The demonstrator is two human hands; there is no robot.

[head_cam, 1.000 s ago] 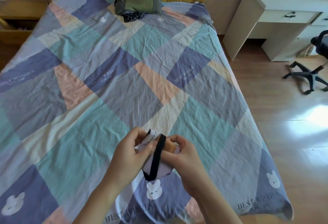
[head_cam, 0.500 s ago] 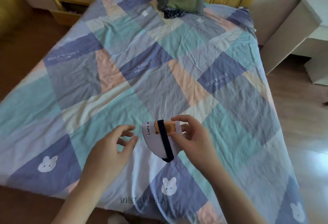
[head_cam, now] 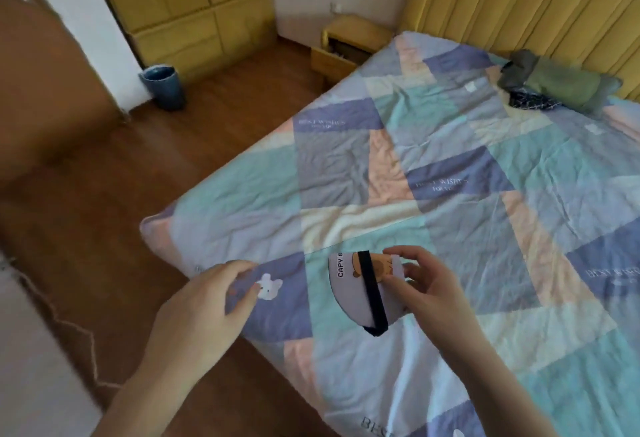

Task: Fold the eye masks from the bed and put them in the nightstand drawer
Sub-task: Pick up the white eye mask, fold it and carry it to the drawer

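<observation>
My right hand [head_cam: 424, 279] pinches a folded lilac eye mask [head_cam: 353, 292] with a cartoon animal, the letters "CAPY" and a black strap across it, above the near part of the bed [head_cam: 363, 166]. My left hand [head_cam: 204, 308] hovers to the left of the mask over the bed's corner, fingers loosely bent, holding nothing. A yellow wooden nightstand [head_cam: 349, 43] stands at the bed's far left side with its drawer [head_cam: 329, 62] pulled open.
A green pillow [head_cam: 564, 84] and a dark patterned cloth [head_cam: 528, 100] lie by the yellow headboard. A blue bin [head_cam: 164, 86] stands on the wooden floor near yellow cabinets [head_cam: 194, 3]. A brown door [head_cam: 41, 65] stands at left.
My view has swung left, bringing the nightstand and floor into sight. My left hand let go of the mask and drew away left; my right hand alone keeps holding it.
</observation>
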